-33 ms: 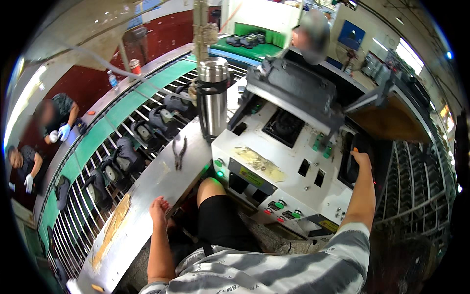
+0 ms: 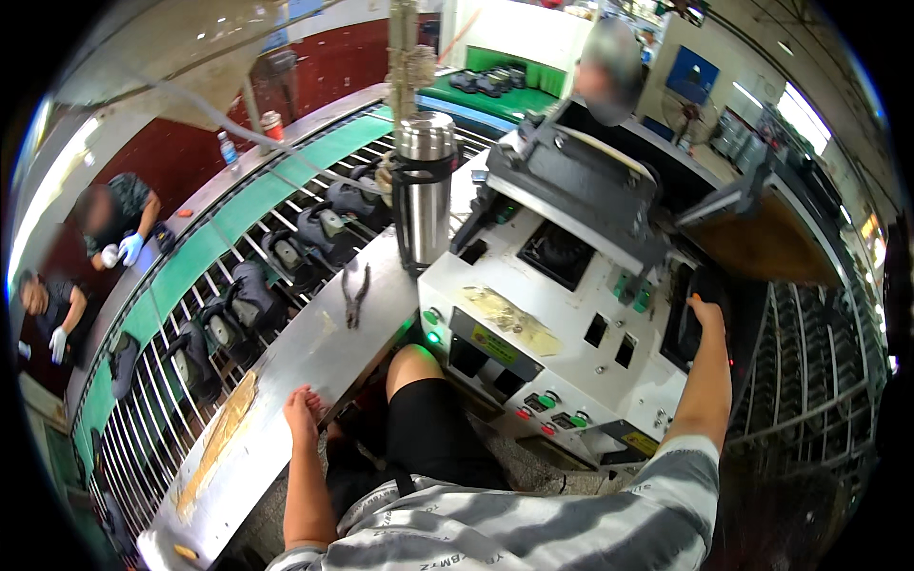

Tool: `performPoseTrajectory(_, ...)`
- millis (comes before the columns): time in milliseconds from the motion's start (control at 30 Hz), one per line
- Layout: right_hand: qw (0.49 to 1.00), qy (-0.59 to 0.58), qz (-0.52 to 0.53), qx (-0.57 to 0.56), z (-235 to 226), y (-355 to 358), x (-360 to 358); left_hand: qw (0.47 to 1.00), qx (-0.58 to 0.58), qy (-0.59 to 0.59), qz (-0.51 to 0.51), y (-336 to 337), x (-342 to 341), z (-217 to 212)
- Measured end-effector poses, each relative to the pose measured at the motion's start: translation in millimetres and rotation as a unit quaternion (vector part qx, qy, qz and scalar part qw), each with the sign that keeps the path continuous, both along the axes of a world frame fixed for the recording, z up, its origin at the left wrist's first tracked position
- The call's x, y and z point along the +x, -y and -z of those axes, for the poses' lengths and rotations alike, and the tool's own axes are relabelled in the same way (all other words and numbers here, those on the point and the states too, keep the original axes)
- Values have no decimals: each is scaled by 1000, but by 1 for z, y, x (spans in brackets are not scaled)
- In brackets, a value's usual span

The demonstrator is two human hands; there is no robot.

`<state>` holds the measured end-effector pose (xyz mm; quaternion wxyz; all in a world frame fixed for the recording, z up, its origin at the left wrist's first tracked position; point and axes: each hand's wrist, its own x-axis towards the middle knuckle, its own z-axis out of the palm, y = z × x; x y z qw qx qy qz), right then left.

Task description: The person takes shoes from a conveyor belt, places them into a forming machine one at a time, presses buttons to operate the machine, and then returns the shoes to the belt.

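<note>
My left hand [image 2: 303, 411] rests on the near edge of a steel bench [image 2: 286, 381], fingers spread and holding nothing. A pair of pliers [image 2: 355, 295] lies on the bench beyond it. My right hand [image 2: 706, 314] reaches out to the right side of a white machine [image 2: 533, 333] and touches a dark part in its black opening [image 2: 681, 328]. Whether the fingers grip that part is hidden. A tall steel flask [image 2: 424, 190] stands at the machine's left corner. My knee in black shorts [image 2: 428, 419] sits between bench and machine.
A conveyor of white rollers [image 2: 152, 419] with a green belt carries several black shoes [image 2: 286, 257] past the bench on the left. Two people in gloves [image 2: 114, 224] work across it, and another person [image 2: 609, 71] stands behind the machine. A metal rack [image 2: 809, 381] is on the right.
</note>
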<state>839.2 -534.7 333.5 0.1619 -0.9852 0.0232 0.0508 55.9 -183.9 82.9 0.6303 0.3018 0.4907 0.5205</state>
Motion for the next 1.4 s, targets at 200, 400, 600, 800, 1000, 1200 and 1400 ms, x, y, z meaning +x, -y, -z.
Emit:
performPoseTrajectory(200, 993, 43, 70, 86, -5, 0, -33, 954, 164, -220, -120, 40, -58, 31)
performPoseTrajectory(400, 945, 234, 72, 215, -11, 18, -113, 831, 218, -491, -140, 47, -32, 8)
performPoseTrajectory(600, 821, 481, 21, 306, 88, 61, -145, 815, 232, -514, -132, 45, -36, 12)
performPoseTrajectory(800, 692, 469, -103, 539, 58, 9, -267, 892, 204, -402, -16, 72, -29, -8)
performPoseTrajectory(1000, 743, 92, -243, 617, 94, -52, -312, 937, 189, 8, 292, 123, 29, -71)
performPoseTrajectory(1200, 496, -334, -631, 494, 77, -189, -453, 858, 219, 346, 310, 127, 32, -155)
performPoseTrajectory(1400, 336, -233, -895, 181, -19, -231, -603, 908, 98, 407, -30, 147, -135, -105)
